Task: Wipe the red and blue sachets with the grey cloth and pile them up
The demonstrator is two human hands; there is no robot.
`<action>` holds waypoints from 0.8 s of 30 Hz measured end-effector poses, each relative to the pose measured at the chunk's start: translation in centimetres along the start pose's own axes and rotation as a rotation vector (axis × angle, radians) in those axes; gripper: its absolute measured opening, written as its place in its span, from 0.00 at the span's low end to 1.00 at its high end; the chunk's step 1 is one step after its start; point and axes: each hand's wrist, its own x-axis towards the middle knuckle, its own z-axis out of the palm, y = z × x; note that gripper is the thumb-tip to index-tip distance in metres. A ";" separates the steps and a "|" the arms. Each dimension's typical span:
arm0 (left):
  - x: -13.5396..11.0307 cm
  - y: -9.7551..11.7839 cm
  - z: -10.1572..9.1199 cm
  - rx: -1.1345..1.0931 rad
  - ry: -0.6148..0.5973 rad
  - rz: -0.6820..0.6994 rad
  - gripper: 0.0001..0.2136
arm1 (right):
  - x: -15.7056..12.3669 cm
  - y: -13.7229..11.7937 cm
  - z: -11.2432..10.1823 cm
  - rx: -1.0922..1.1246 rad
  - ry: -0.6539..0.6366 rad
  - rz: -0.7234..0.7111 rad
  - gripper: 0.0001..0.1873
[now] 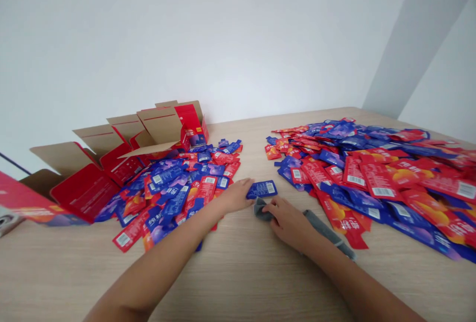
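A blue sachet (262,189) with a white barcode label lies flat on the wooden table in front of me. My left hand (238,195) has its fingers on the sachet's left end, gripping it there. Just below the sachet, my right hand (284,217) pinches a bunched grey cloth (262,210). More grey cloth (327,235) shows beyond my right wrist and forearm; whether it is the same piece is hidden. The fingertips of both hands are only partly visible.
A pile of red and blue sachets (174,188) spreads on the left, against open red cardboard boxes (80,190) with raised flaps. A larger heap of sachets (372,168) covers the right side. A white wall (238,39) rises behind the table (241,262).
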 end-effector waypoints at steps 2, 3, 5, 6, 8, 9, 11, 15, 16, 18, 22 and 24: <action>1.0 1.4 1.2 0.010 -0.011 0.025 0.24 | 0.0 0.1 -0.1 0.051 0.042 0.015 0.20; 1.3 1.9 1.7 0.041 0.004 0.012 0.21 | 0.1 0.1 -0.3 0.076 0.089 0.026 0.19; 1.5 2.5 2.1 0.108 0.039 -0.024 0.17 | 0.2 0.2 -0.8 0.118 0.236 0.044 0.18; 1.4 2.6 2.1 0.124 0.053 -0.039 0.15 | 0.2 0.3 -1.1 0.138 0.323 0.049 0.17; 1.1 2.8 1.8 0.089 0.094 -0.080 0.13 | 0.2 0.4 -1.8 0.172 0.484 0.055 0.16; 0.8 2.8 1.5 0.023 0.128 -0.120 0.12 | 0.3 0.5 -2.0 0.187 0.547 0.055 0.16; 0.1 3.0 0.9 -0.223 0.172 -0.254 0.10 | 0.2 0.5 -2.3 0.206 0.616 0.048 0.17; -2.4 4.1 0.7 -0.932 -0.017 -0.532 0.09 | -0.1 -0.4 -1.1 0.191 0.518 -0.045 0.20; -3.1 4.3 1.0 -1.046 -0.081 -0.574 0.09 | -0.2 -0.9 -0.5 0.170 0.447 -0.087 0.21; -4.4 4.7 1.9 -1.141 -0.147 -0.644 0.07 | -0.4 -1.8 0.7 0.108 0.275 -0.166 0.22; -5.4 4.8 3.3 -1.154 -0.136 -0.667 0.04 | -0.2 -2.9 2.0 -0.008 0.051 -0.154 0.21; -5.1 4.8 3.4 -1.192 -0.114 -0.622 0.04 | 0.2 -2.8 1.9 -0.038 0.040 -0.102 0.20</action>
